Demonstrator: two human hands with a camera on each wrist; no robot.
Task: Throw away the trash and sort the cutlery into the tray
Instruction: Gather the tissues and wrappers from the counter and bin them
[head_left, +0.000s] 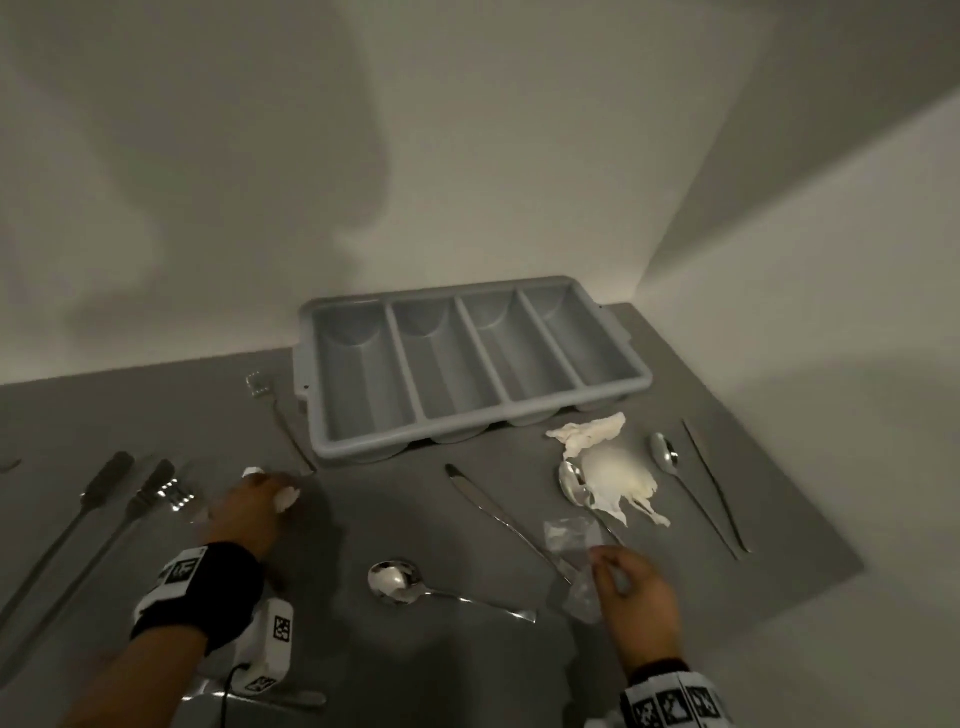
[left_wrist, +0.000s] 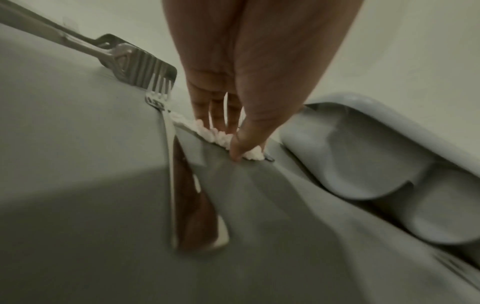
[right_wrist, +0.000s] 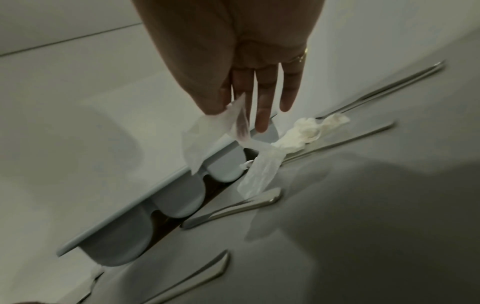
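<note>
The grey four-compartment tray (head_left: 631, 358) stands empty at the back of the table. My left hand (head_left: 270, 493) pinches a small crumpled white tissue (head_left: 287, 498) on the table surface, left of the tray. The left wrist view shows thumb and fingers (left_wrist: 237, 152) closing on that tissue (left_wrist: 221, 137), beside a fork handle (left_wrist: 182, 185). My right hand (head_left: 605, 564) holds a clear plastic wrapper (head_left: 569, 543) by thumb and finger, lifted off the table. A larger white napkin (head_left: 608, 467) lies in front of the tray, partly over a spoon (head_left: 574, 486).
Loose cutlery lies all round: a fork (head_left: 280, 421) by the tray's left end, a spoon (head_left: 395, 579) near me, a knife (head_left: 498, 514), another spoon (head_left: 667, 457) and a thin knife (head_left: 717, 488) at right, and more pieces (head_left: 104, 483) at far left. White walls close in behind and right.
</note>
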